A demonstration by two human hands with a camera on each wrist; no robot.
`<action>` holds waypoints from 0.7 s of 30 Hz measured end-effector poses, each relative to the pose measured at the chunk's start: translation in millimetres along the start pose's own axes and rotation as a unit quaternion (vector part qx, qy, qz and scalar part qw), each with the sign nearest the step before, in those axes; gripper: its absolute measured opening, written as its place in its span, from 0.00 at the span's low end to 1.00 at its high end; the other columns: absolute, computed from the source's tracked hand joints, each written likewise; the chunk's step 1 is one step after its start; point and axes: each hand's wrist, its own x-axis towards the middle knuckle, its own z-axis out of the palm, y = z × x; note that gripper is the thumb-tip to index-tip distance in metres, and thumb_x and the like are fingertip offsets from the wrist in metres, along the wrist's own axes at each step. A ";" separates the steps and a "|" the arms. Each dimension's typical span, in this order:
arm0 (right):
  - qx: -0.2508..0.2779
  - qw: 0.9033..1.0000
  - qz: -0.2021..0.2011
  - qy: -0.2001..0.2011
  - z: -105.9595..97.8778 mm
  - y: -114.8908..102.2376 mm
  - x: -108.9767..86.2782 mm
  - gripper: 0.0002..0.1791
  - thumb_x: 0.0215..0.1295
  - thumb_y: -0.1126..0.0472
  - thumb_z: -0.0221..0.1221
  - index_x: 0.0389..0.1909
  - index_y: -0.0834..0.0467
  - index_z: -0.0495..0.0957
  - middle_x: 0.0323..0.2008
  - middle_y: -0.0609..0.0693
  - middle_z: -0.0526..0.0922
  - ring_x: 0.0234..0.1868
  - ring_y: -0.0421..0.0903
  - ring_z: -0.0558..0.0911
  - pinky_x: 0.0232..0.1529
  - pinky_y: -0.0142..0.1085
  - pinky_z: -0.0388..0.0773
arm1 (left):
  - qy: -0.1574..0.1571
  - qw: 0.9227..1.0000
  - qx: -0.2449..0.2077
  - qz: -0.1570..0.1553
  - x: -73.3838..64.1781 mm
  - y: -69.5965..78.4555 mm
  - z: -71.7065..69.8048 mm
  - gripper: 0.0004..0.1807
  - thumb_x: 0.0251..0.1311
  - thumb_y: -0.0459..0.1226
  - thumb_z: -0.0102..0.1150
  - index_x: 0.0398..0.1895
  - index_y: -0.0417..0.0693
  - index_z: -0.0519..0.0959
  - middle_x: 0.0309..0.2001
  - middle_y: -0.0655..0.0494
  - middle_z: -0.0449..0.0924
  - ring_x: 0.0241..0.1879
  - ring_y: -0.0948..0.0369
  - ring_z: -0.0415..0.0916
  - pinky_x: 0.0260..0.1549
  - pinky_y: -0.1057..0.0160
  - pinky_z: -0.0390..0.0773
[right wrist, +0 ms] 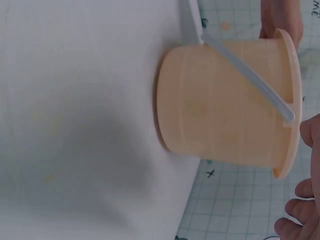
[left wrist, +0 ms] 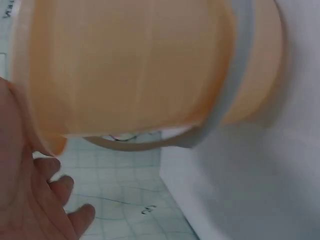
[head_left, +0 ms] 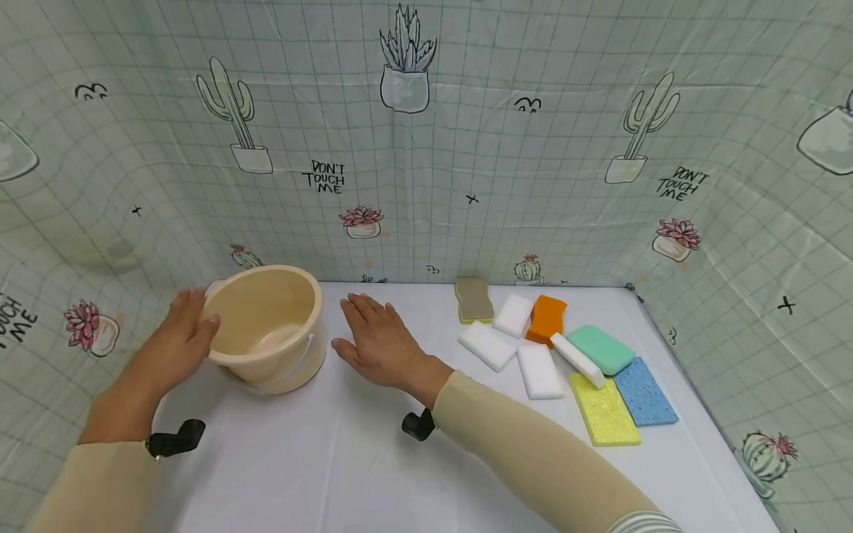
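A cream plastic bucket (head_left: 283,374) stands upright at the back left of the white table, and its inside looks bare. Its pale carrying handle (right wrist: 250,75) hangs down along the outer wall. My left hand (head_left: 176,337) is at the bucket's left rim, thumb by the edge and fingers loosely extended outside; in the left wrist view the palm lies right against the rim. Just right of the bucket, apart from it, my right hand (head_left: 383,340) hovers palm down with its fingers extended, holding nothing.
To the right lie several white sponges (head_left: 486,345), a grey-brown sponge (head_left: 474,298), an orange sponge (head_left: 547,319), a green sponge (head_left: 602,349), a yellow sponge (head_left: 605,411) and a blue sponge (head_left: 645,392). A patterned curtain (head_left: 426,163) encloses the table's back and sides.
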 end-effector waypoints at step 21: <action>0.064 0.996 0.039 0.044 -14.3 43.4 -19.7 0.36 0.85 0.45 0.44 0.83 0.62 0.55 0.82 0.59 0.59 0.84 0.55 0.57 0.81 0.64 0.55 | -0.009 0.999 0.022 0.025 -3.7 74.9 63.2 0.47 0.83 0.59 0.30 0.84 0.33 0.32 0.85 0.31 0.33 0.83 0.33 0.37 0.76 0.27 0.51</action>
